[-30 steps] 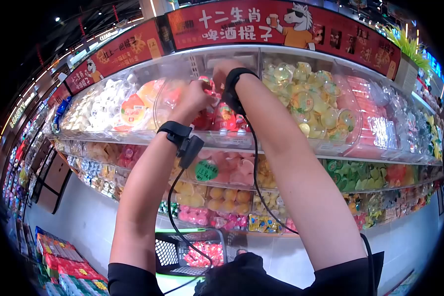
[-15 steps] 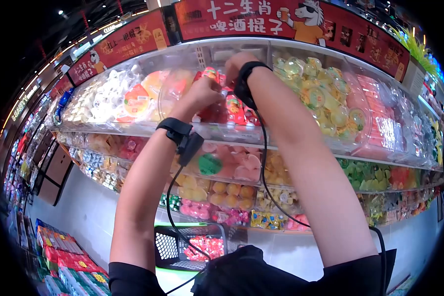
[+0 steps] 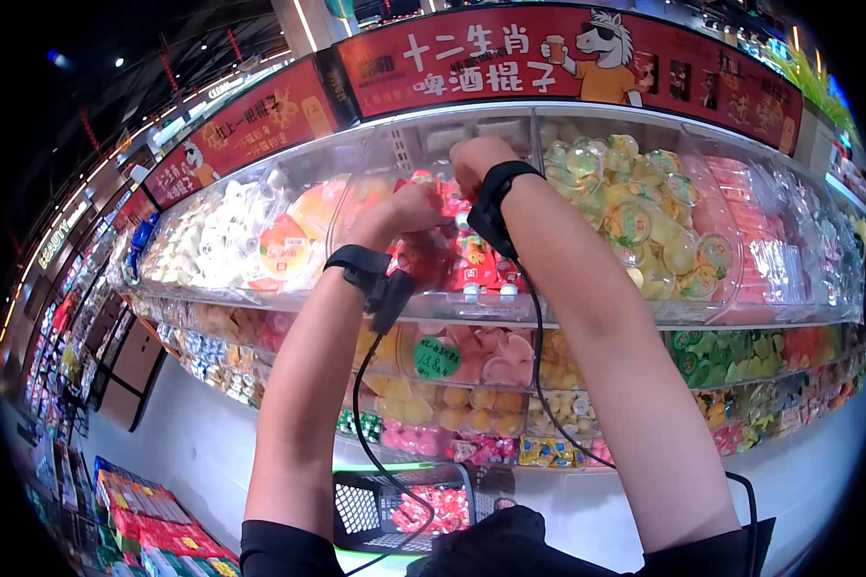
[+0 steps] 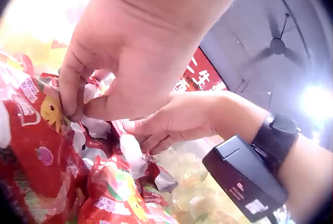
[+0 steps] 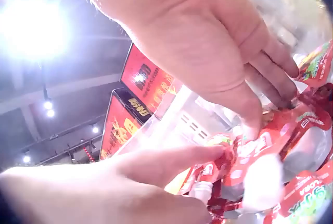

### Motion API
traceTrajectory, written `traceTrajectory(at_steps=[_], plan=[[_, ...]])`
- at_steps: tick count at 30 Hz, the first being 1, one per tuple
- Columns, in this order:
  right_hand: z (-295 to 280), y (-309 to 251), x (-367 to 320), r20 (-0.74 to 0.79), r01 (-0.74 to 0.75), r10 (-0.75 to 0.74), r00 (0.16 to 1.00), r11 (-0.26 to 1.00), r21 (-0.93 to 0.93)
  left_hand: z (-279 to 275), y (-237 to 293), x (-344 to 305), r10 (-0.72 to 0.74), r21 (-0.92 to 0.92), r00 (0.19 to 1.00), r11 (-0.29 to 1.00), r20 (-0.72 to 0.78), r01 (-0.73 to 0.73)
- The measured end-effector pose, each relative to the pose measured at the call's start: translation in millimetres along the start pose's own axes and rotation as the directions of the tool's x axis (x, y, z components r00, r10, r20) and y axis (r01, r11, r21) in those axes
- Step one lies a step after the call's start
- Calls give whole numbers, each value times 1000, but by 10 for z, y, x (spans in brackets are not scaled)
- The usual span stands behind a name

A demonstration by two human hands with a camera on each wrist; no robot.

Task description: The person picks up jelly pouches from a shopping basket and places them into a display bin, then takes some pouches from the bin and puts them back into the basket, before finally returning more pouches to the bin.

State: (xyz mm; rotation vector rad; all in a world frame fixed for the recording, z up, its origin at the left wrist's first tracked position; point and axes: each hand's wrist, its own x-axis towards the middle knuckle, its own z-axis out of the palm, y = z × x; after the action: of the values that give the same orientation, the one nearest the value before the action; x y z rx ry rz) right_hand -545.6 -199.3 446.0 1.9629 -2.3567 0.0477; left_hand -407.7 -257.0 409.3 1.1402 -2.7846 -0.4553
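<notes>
Red pouches [image 3: 476,260] with white caps fill a clear compartment on the top shelf. Over its left part, my left hand [image 3: 404,212] bends down; in the left wrist view that hand [image 4: 140,52] pinches the top of a red pouch [image 4: 39,146] between thumb and fingers. My right hand [image 3: 483,165] reaches in farther back on the right. The right wrist view has the right hand [image 5: 208,52] with thumb and fingers round a red pouch [image 5: 270,135], partly hidden, beside the left hand [image 5: 140,182].
Clear dividers separate neighbouring compartments of white packs [image 3: 226,231] and yellow-green round jellies [image 3: 635,216]. Red signs [image 3: 491,58] stand behind. Lower shelves hold more packs. Beneath them is a dark basket [image 3: 356,510] with red and pink packets. Cables hang from both wrists.
The shelf sits lower and farther right in the head view than at first. Both hands remain over the red-pouch compartment, with small shifts of position.
</notes>
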Motion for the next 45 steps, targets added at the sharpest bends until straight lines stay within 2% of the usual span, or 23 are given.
traceTrajectory(at_steps=[1, 2, 9, 12, 15, 18, 21, 22, 25, 26, 27, 28, 29, 31, 32, 33, 34, 37, 39, 41, 42, 44, 45], plan=[[0, 1, -5, -26, 6, -6, 1000, 1000, 0, -60, 71, -47, -15, 12, 999, 1000, 43, 15], [7, -11, -23, -53, 13, -13, 999, 1000, -1, -164, 249, -173, -160, -64, 978, 983, 136, 170], [75, -6, 25, -16, -92, 96, 995, 982, 166, -178, 52, -37, -99, -61, 983, 992, 157, 110], [-71, -66, -20, 142, -52, 43, 989, 997, 61, -176, 92, -125, -88, -19, 992, 996, 88, 90], [58, -60, 51, 105, -102, 87, 991, 984, 146, -141, 3, -62, -42, 11, 995, 999, 86, 42], [549, 41, 491, -34, -78, 78, 996, 997, 8, -134, 38, -82, -89, -26, 992, 995, 93, 92], [291, 7, 158, 3, 40, -40, 999, 998, -54, -64, -5, -100, -104, -47, 994, 993, 31, 105], [303, -1, 197, 20, 37, -36, 999, 997, -64, -83, -15, -132, -114, -30, 991, 993, 68, 116], [325, -20, 202, -62, 72, -77, 995, 994, -82, -111, -57, -242, -52, -16, 998, 998, 32, 53], [240, -99, 49, -124, 52, -51, 991, 999, 4, -53, -167, -231, -31, -58, 998, 998, -46, 29], [256, -79, 122, -114, 91, -91, 989, 996, -11, -13, -247, -263, 59, -7, 971, 998, -233, -63], [235, -22, 117, -194, 164, -140, 971, 980, 111, 43, -280, -335, 153, 64, 901, 988, -407, -139], [253, 54, 213, -251, 222, -184, 950, 966, 132, 121, -325, -434, 241, 148, 796, 970, -554, -191], [333, 178, 484, -334, 318, -280, 900, 946, 64, 88, -127, -868, 143, 75, 810, 990, -569, -121], [237, 196, 362, -344, 388, -313, 885, 905, 174, 143, -202, -921, 229, 83, 748, 970, -624, -228], [262, 206, 639, -377, 402, -371, 848, 916, 1, 206, -293, -1001, 298, 96, 671, 942, -679, -322], [206, 104, 697, -255, 341, -306, 917, 934, 107, 274, -292, -1200, 277, 57, 604, 932, -747, -358], [76, -93, 210, -452, 382, -340, 825, 924, 4, 636, -390, -1639, 239, -14, 422, 858, -874, -514], [-34, -87, 423, -361, 323, -254, 897, 935, 146, 938, -597, -1876, 283, 45, 318, 806, -905, -590], [-186, -361, 135, -559, 439, -377, 739, 898, -24, 1270, -841, -2126, 328, 79, 326, 802, -887, -592], [-222, -548, -80, -564, 484, -387, 729, 875, 25, 1418, -962, -2307, 363, 78, 411, 820, -836, -566], [-182, -1114, -695, -546, 516, -376, 749, 848, 123, 1899, -1292, -2492, 308, -46, 519, 827, -797, -561], [-31, -1454, -1071, -533, 600, -398, 746, 749, 281, 2145, -1456, -2634, 233, -143, 630, 862, -740, -487]])
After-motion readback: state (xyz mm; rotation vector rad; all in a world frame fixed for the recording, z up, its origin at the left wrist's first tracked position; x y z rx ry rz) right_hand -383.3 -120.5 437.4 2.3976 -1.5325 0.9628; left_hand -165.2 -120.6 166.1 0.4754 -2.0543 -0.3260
